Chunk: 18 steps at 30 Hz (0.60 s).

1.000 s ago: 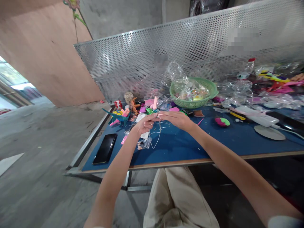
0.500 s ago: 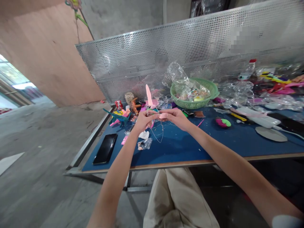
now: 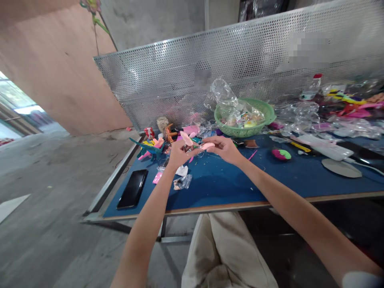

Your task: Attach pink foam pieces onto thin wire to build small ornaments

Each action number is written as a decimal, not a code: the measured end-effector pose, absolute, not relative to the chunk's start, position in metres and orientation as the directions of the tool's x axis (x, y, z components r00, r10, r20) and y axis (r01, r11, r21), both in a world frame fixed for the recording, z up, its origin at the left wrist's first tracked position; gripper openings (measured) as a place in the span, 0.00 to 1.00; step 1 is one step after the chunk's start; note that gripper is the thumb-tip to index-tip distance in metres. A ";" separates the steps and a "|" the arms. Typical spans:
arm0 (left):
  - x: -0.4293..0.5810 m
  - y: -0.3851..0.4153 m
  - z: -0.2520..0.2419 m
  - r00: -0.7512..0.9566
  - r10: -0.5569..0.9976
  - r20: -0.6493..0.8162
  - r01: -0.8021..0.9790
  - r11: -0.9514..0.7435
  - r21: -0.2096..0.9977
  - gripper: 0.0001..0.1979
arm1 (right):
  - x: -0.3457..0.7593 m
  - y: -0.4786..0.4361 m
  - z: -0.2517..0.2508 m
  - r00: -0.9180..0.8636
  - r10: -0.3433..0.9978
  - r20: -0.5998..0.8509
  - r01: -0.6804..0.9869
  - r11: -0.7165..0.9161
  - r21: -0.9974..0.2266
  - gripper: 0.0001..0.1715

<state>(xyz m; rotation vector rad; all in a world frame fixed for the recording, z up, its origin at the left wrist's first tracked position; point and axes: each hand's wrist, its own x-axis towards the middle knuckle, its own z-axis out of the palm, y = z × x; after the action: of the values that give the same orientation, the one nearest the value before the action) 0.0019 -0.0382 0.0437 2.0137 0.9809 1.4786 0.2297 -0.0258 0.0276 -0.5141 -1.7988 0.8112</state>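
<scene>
Over the blue tabletop [image 3: 216,184] my two hands are close together. My left hand [image 3: 179,155] is closed on a pale pink piece [image 3: 186,139], petal-like in shape, that sticks up above its fingers. In the fingertips of my right hand [image 3: 225,149] is a smaller, rounded pale pink piece [image 3: 207,147]. Thin wire or thread seems to run between the two pieces, though it is too fine to follow. The fingers hide part of both pieces. Small plastic bags [image 3: 183,182] lie below my left hand.
A black phone [image 3: 132,189] lies at the left. Coloured clay-like figures [image 3: 151,149] are behind it. A green basket [image 3: 240,131] with plastic-wrapped items stands at the back. Rightward are a magenta-and-green lump [image 3: 281,154], a yellow cutter [image 3: 300,147] and a grey oval [image 3: 341,168]. A perforated metal panel [image 3: 168,72] borders the back.
The long pink piece, upright above my left hand before, is now lower and tilted. My left hand has turned. The loop of thread hanging below the hands no longer shows.
</scene>
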 end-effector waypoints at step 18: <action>0.016 -0.044 0.040 0.099 0.835 0.542 0.216 -0.550 0.807 0.10 | 0.238 -0.022 0.028 -0.303 0.530 0.792 0.134 0.847 -0.515 0.30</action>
<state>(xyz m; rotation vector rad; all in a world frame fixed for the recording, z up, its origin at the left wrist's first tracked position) 0.0156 -0.0444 0.0399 1.8392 1.0258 1.4777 0.2383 -0.0225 0.0279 -0.4986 -1.8613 0.4242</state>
